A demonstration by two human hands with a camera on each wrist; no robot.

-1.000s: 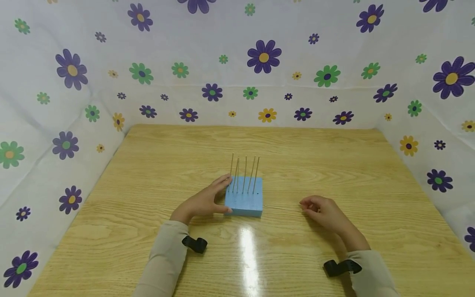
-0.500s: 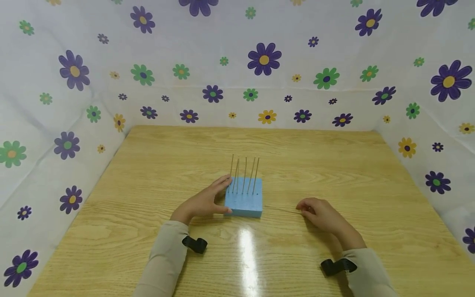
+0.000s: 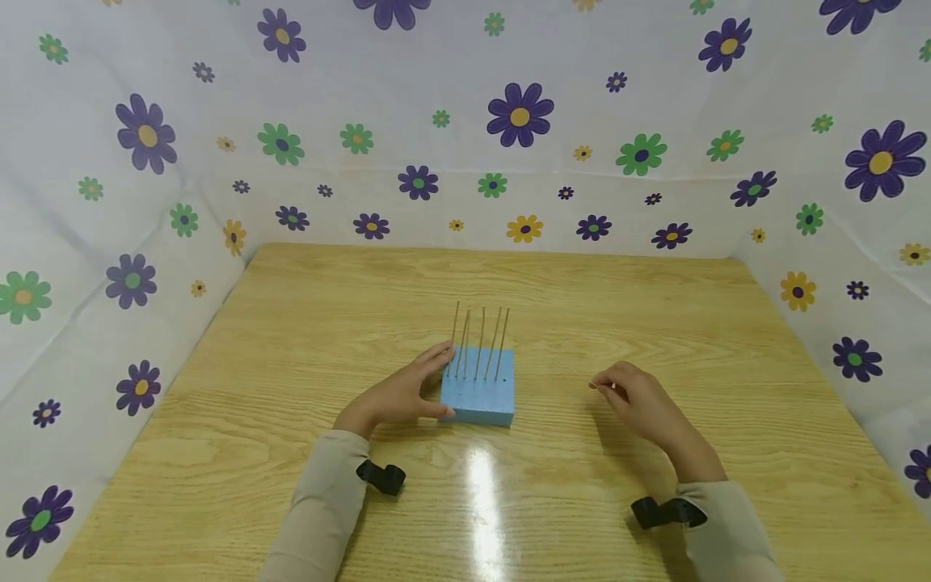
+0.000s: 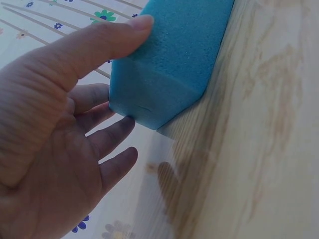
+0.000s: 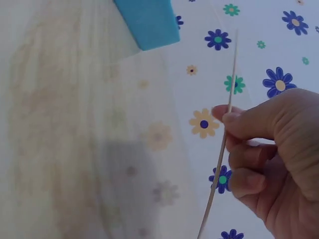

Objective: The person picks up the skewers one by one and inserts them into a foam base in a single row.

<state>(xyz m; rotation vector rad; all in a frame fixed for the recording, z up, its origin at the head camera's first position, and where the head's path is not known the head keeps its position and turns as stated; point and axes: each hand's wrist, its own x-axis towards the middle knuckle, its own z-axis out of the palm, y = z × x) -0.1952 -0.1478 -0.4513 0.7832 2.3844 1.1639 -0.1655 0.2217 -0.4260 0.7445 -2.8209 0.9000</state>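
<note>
A light blue foam block [image 3: 476, 398] lies on the table, with several thin wooden sticks [image 3: 480, 343] standing in a row in its top. A small dark hole shows near the right end of that row. My left hand [image 3: 396, 396] holds the block's left side, thumb at the front and fingers toward the back; the left wrist view shows the thumb pressed on the foam. Off to the right of the block, my right hand [image 3: 643, 408] pinches another thin wooden stick [image 5: 233, 74] between thumb and forefinger. That stick is hardly visible in the head view.
The wood-grain table [image 3: 349, 307] is bordered at the back and sides by white cloth [image 3: 451, 81] with printed flowers. Black straps [image 3: 381, 477] sit on both wrists. A bright reflection lies on the tabletop in front of the block.
My right hand has shifted slightly left, then risen off the tabletop with the stick, which lay low beside the block before. The left hand and the block have stayed in place.
</note>
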